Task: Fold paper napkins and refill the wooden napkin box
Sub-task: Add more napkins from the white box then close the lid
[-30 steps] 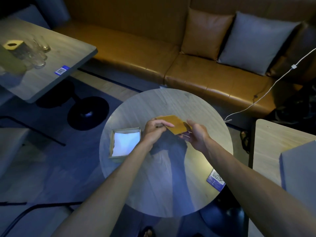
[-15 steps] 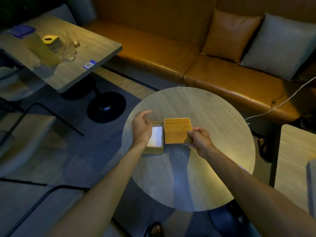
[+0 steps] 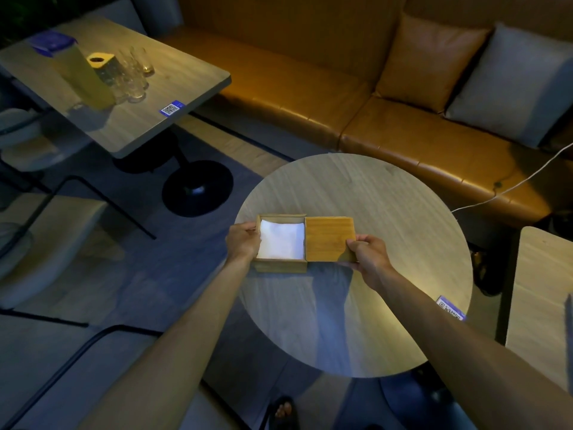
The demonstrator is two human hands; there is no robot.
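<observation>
Resting the wooden napkin box [image 3: 280, 265] on the round desk [image 3: 372, 193], uncovered, and carrying in it a stack of white napkins [image 3: 282, 240] lying flat and filling the inside from wall to wall. Laying the wooden lid [image 3: 328, 238] level just right of the box, its left edge meeting the box's right rim; not showing whether it is seated in any groove. Showing a blue-bordered QR label [image 3: 451, 308] at the desk's edge, well to the right of the box and nearer the camera, with print too small for reading; showing another such label [image 3: 171, 108] on a second desk [image 3: 186, 66] far behind and left of the box. Gripping the box's left wall with the left hand [image 3: 243, 242], fingers curled at the rim. Pinching the lid's near right corner with the right hand [image 3: 369, 251], thumb on top, other fingers out of sight below. Working with the hands well apart, one on either side of the box and lid.
</observation>
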